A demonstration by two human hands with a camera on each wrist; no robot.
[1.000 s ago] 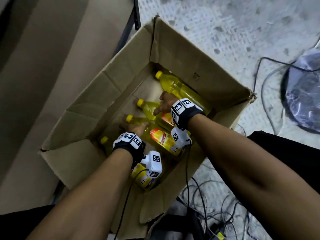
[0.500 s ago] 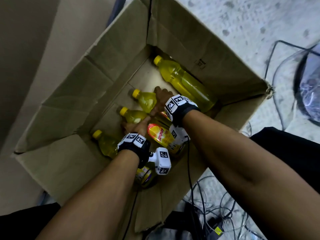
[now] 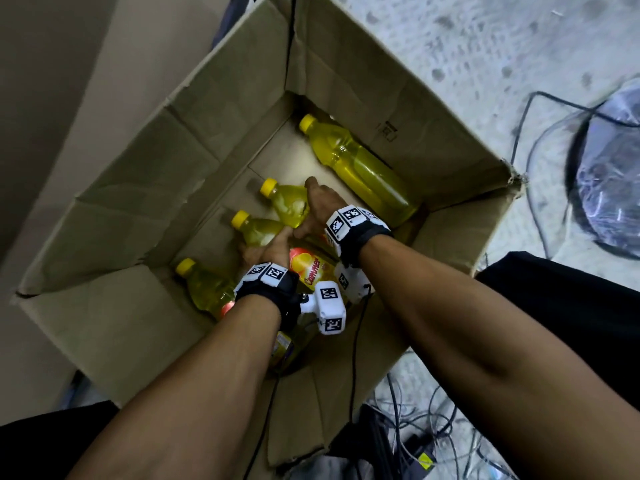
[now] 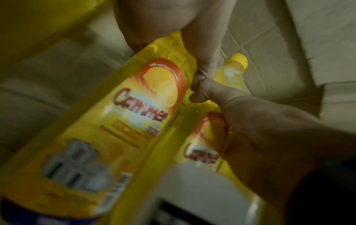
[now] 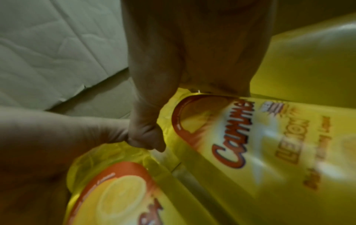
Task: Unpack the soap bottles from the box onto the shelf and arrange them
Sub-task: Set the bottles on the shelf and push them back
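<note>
An open cardboard box (image 3: 381, 98) holds several yellow soap bottles lying on their sides. My left hand (image 3: 268, 251) grips the shoulder of one middle bottle (image 3: 258, 232), whose orange label (image 4: 146, 106) faces up. My right hand (image 3: 320, 206) grips the neighbouring bottle (image 3: 289, 206), label (image 5: 250, 144) up. The thumbs nearly touch between the two bottles. One more bottle (image 3: 360, 168) lies along the far right wall. Another (image 3: 204, 289) lies at the near left, partly under my left wrist.
The box's flaps (image 3: 114, 327) stand open around my forearms. Loose cables (image 3: 433, 427) trail over the concrete floor at the right and bottom. A dark plastic-wrapped object (image 3: 616, 188) sits at the right edge. A beige panel (image 3: 52, 81) rises at the left.
My head has leaned further over the box, so it fills more of the view. Both hands stay on the two middle bottles, now closer together with the thumbs nearly meeting.
</note>
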